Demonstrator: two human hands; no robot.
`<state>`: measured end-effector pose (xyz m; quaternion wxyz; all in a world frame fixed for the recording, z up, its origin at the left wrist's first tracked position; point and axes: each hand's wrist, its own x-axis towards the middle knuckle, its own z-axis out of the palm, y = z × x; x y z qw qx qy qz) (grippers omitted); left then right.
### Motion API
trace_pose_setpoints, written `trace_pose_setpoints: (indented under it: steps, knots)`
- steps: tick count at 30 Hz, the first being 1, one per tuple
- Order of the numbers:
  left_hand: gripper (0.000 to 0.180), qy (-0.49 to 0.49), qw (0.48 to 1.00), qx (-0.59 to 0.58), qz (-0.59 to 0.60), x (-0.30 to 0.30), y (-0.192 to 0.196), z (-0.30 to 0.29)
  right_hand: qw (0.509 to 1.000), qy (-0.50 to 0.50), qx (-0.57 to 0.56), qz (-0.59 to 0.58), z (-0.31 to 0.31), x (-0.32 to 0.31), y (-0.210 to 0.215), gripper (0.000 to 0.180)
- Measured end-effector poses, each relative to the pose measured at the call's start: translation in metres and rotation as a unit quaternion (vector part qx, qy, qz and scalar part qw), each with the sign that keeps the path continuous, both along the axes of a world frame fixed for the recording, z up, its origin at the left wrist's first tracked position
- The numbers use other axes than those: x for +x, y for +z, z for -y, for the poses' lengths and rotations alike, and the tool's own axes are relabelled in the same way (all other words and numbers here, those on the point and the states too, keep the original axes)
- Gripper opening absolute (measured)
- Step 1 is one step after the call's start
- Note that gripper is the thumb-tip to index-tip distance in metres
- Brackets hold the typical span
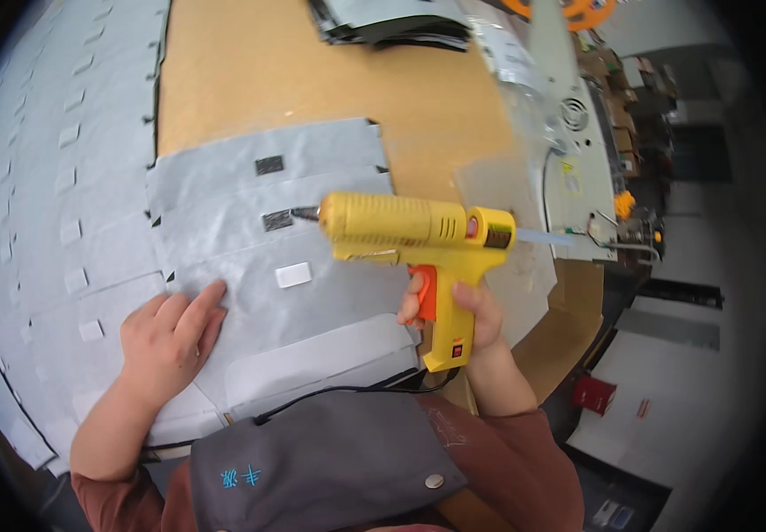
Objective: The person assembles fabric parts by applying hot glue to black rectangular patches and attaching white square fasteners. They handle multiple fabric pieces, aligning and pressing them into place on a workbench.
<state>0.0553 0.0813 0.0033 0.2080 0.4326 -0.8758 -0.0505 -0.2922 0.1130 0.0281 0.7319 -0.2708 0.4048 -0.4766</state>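
Hot-glue gun: the yellow hot-glue gun (401, 226) is above the silver-grey sheets (254, 310), held sideways, probably so that its black nozzle (306, 213) can point at the lower dark patch (277, 221); whether they touch, I cannot tell.
Right hand: the right hand (480, 319) has its fingers closed round the handle, some at the orange trigger (426, 295), a hold that likely lets one hand both aim and squeeze.
Left hand: the left hand (166, 341) rests on the sheets, fingers loosely bent, nothing visibly gripped, probably steadying them.
White block: one white block (293, 275) lies on the sheet below that patch, near both hands, probably for easy reach.
Upper patch: another dark patch (269, 165) sits farther up.
Glue stick: a translucent stick (543, 238) juts from the gun's rear, presumably as feed.
Power cord: the black cord (347, 390) trails from the handle's base along the near edge, clear of the patches.
Worktop: the tan worktop (330, 80) carries the sheets.
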Motion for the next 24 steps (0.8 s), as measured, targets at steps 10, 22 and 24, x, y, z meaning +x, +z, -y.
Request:
trace_pose_setpoints:
  steps: [10, 22, 24]
  knots:
    - [0.026, 0.017, 0.999, -0.034, 0.017, 0.000, 0.005, -0.007, 0.968, -0.228, -0.066, 0.077, -0.005, -0.144, 0.039, 0.039]
    - [0.033, 0.113, 0.961, 0.178, -0.177, 0.000, 0.048, -0.020, 0.965, -0.189, 0.107, -0.146, -0.005, -0.170, -0.004, 0.043]
    - [0.032, 0.109, 0.904, 0.280, -0.304, 0.000, 0.061, -0.030, 0.952, -0.147, 0.106, -0.247, -0.007, -0.184, -0.010, 0.048]
